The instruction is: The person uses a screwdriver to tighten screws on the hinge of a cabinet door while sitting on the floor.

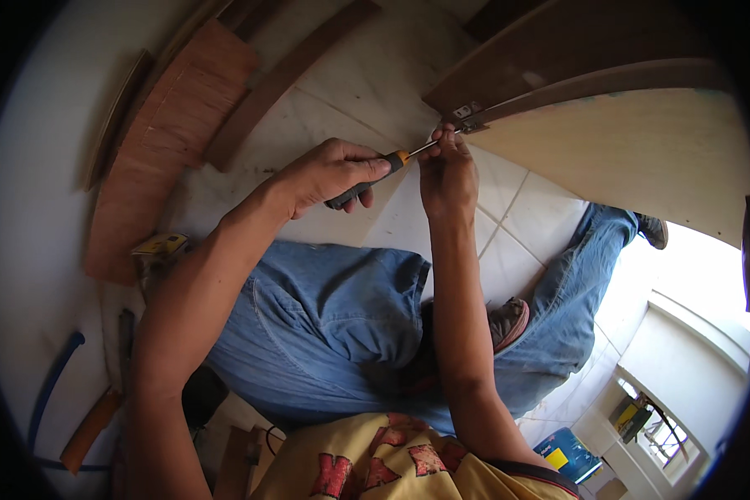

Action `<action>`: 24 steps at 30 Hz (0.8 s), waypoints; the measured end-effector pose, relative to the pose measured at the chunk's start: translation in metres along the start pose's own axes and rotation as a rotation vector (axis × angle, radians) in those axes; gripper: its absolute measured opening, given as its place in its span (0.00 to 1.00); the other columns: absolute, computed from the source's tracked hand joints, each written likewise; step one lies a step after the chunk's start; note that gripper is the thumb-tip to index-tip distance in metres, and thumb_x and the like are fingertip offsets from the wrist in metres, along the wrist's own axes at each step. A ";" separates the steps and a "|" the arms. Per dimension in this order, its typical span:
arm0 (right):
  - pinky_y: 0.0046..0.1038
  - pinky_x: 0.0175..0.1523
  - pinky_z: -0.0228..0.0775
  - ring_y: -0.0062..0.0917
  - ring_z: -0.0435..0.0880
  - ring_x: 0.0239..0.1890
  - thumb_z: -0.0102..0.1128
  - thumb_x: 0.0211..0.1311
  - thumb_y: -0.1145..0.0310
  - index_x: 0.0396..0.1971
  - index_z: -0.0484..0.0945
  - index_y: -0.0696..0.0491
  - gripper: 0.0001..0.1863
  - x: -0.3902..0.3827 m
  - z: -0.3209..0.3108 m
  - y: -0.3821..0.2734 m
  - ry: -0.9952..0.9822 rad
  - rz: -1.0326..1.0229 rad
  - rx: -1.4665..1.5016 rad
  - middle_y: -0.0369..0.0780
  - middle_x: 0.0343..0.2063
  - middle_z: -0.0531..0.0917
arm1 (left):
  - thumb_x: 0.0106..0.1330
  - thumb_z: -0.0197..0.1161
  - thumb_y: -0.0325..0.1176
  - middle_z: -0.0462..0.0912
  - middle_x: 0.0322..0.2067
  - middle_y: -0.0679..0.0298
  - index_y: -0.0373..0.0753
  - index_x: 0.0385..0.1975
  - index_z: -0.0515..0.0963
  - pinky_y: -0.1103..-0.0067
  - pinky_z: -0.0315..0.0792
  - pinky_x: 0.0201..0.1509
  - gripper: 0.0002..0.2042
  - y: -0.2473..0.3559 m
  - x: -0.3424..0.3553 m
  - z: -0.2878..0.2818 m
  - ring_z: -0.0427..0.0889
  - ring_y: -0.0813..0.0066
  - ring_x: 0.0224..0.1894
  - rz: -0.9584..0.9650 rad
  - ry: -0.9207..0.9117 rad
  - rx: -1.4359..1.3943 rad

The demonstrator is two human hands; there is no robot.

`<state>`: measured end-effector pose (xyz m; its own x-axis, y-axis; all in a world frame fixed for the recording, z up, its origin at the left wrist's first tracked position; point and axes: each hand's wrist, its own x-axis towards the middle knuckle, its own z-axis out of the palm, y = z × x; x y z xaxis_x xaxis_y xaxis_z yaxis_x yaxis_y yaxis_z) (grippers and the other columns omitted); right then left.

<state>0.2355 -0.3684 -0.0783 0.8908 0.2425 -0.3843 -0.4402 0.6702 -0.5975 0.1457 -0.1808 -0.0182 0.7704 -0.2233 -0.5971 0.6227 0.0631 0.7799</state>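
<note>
My left hand [337, 177] is wrapped round the black and yellow handle of a screwdriver [379, 177]. Its metal shaft slants up and right to a small metal hinge [468, 125] on the edge of a wooden door panel [608, 142]. Close to the hinge, my right hand [450, 171] has its fingers pinched around the tip end of the shaft. Those fingers cover the tip, and whether a screw sits there cannot be made out. Another metal hinge plate [462, 111] shows on the dark brown board [550, 62] beside the panel.
Reddish-brown boards [162, 142] and a curved strip [287, 83] lie at the upper left. A handsaw's wooden handle [90, 429] and a blue hose-like piece [54, 387] are at the lower left. My jeans-clad legs [333, 325] rest on white floor tiles. A blue can [567, 454] stands lower right.
</note>
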 end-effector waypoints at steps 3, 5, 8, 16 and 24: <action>0.23 0.39 0.71 0.20 0.76 0.30 0.54 0.74 0.75 0.39 0.75 0.58 0.03 -0.011 0.012 -0.001 -0.028 0.064 -0.122 0.39 0.33 0.80 | 0.67 0.67 0.42 0.78 0.23 0.68 0.34 0.44 0.82 0.83 0.68 0.27 0.16 -0.011 -0.001 0.013 0.75 0.83 0.25 0.287 0.272 0.265; 0.23 0.39 0.71 0.20 0.75 0.30 0.54 0.74 0.74 0.38 0.75 0.58 0.03 -0.012 0.010 0.004 -0.007 0.072 -0.134 0.39 0.33 0.80 | 0.66 0.68 0.40 0.78 0.23 0.69 0.34 0.44 0.82 0.84 0.68 0.27 0.16 -0.017 -0.001 0.016 0.75 0.84 0.24 0.461 0.453 0.519; 0.24 0.39 0.71 0.20 0.75 0.29 0.54 0.74 0.74 0.38 0.75 0.58 0.04 -0.006 0.007 0.001 0.007 0.076 -0.111 0.39 0.33 0.80 | 0.68 0.65 0.45 0.77 0.23 0.70 0.36 0.48 0.81 0.84 0.68 0.27 0.19 -0.015 -0.002 0.016 0.74 0.85 0.24 0.479 0.405 0.554; 0.23 0.39 0.70 0.19 0.75 0.29 0.52 0.74 0.75 0.40 0.74 0.58 0.03 -0.005 0.002 0.002 -0.020 0.065 -0.076 0.38 0.33 0.80 | 0.70 0.63 0.48 0.82 0.25 0.63 0.37 0.50 0.82 0.84 0.66 0.21 0.20 -0.012 -0.001 0.008 0.74 0.83 0.20 0.001 0.012 -0.024; 0.22 0.39 0.67 0.19 0.72 0.29 0.49 0.76 0.74 0.42 0.74 0.56 0.04 0.003 0.004 0.007 0.053 0.073 -0.001 0.37 0.34 0.77 | 0.70 0.64 0.44 0.80 0.25 0.68 0.40 0.56 0.81 0.85 0.63 0.22 0.20 0.000 -0.014 -0.003 0.67 0.87 0.18 -0.007 0.202 -0.191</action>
<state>0.2358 -0.3600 -0.0811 0.8491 0.2536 -0.4634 -0.5040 0.6515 -0.5671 0.1347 -0.1747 -0.0105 0.7655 -0.0275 -0.6429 0.6281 0.2491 0.7372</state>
